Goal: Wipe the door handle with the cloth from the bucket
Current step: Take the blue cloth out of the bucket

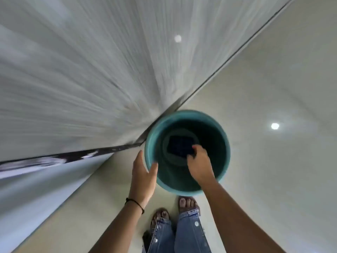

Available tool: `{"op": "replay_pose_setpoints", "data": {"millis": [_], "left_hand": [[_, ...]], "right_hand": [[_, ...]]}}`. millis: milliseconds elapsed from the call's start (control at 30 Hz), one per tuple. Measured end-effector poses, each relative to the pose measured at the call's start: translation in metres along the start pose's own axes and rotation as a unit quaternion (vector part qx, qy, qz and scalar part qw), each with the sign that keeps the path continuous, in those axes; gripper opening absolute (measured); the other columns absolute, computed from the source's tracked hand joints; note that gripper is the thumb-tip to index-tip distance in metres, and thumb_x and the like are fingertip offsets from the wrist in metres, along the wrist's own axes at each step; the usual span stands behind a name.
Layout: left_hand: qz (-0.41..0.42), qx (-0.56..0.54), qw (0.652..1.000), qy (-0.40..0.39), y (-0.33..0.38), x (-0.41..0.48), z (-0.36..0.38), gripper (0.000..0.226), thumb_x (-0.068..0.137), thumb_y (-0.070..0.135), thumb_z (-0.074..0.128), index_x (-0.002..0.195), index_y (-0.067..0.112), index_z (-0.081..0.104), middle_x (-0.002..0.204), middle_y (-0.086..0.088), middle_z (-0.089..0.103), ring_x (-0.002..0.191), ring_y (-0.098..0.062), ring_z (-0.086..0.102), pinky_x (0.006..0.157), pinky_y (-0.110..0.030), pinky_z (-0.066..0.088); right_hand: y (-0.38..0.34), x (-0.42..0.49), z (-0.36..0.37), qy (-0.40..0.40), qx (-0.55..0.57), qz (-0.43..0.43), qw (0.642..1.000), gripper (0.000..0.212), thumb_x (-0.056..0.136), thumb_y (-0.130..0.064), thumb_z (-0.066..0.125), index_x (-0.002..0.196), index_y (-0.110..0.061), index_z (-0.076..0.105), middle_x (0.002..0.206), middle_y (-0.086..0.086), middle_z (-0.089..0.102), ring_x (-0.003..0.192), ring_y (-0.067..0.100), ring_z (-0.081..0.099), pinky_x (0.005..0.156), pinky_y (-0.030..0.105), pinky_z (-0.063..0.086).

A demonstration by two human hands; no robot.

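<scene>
A teal bucket [223,143] stands on the pale floor right in front of my feet. At its bottom lies a dark blue folded cloth [179,144]. My right hand [199,164] reaches down inside the bucket, its fingertips pinched on the cloth's near right corner. My left hand [143,177] rests against the bucket's outer left rim, fingers apart, holding nothing. No door handle is in view.
A white curtain [82,70] hangs down the left side, touching the floor by the bucket. A dark floor track [228,64] runs along its base. Glossy floor [273,88] spreads to the right, showing light reflections. My feet in sandals [187,203] stand just behind the bucket.
</scene>
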State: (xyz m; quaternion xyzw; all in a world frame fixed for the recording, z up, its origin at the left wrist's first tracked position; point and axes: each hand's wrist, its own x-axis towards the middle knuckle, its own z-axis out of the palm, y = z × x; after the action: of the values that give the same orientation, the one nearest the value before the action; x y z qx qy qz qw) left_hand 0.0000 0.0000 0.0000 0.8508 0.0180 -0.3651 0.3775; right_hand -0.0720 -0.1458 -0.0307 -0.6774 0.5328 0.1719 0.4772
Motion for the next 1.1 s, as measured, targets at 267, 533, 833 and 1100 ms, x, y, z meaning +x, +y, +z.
{"op": "replay_pose_setpoints", "data": {"millis": [267,533,833,1100], "left_hand": [[0.127,0.013,0.975,0.184,-0.051,0.058,0.052,0.021,0.095,0.005,0.046,0.116,0.006,0.049,0.093,0.008,0.059,0.081,-0.006,0.057,0.067,0.005,0.035],[0.169,-0.003,0.963,0.210,-0.061,0.064,0.058,0.024,0.092,0.009,0.045,0.115,0.006,0.052,0.092,0.014,0.061,0.084,0.012,0.057,0.072,0.001,0.037],[0.006,-0.017,0.997,0.071,-0.023,0.042,0.031,0.045,0.098,0.024,0.045,0.140,0.010,0.033,0.134,-0.007,0.052,0.123,-0.021,0.051,0.104,-0.026,0.039],[-0.085,-0.210,0.971,-0.082,0.113,-0.126,-0.088,0.041,0.100,0.039,0.031,0.128,0.015,0.050,0.123,-0.007,0.060,0.111,-0.019,0.058,0.095,-0.033,0.045]], "right_hand": [[0.039,0.148,0.082,-0.049,-0.241,-0.008,0.969,0.063,0.089,-0.006,0.051,0.149,-0.005,0.030,0.156,0.018,0.031,0.145,0.032,0.028,0.121,0.038,0.021],[0.063,0.180,0.106,0.035,-0.358,-0.042,0.932,0.052,0.089,-0.016,0.056,0.139,-0.005,0.047,0.151,0.018,0.038,0.144,0.034,0.023,0.114,0.045,0.026],[0.013,0.041,0.032,0.002,0.011,-0.065,0.998,0.015,0.075,-0.023,0.070,0.072,-0.015,0.057,0.072,0.003,0.064,0.068,0.020,0.059,0.064,0.028,0.040],[-0.075,-0.212,-0.103,-0.123,0.247,-0.076,0.958,0.030,0.065,-0.020,0.067,0.085,0.001,0.059,0.079,0.023,0.061,0.068,0.018,0.053,0.066,0.032,0.044]]}}
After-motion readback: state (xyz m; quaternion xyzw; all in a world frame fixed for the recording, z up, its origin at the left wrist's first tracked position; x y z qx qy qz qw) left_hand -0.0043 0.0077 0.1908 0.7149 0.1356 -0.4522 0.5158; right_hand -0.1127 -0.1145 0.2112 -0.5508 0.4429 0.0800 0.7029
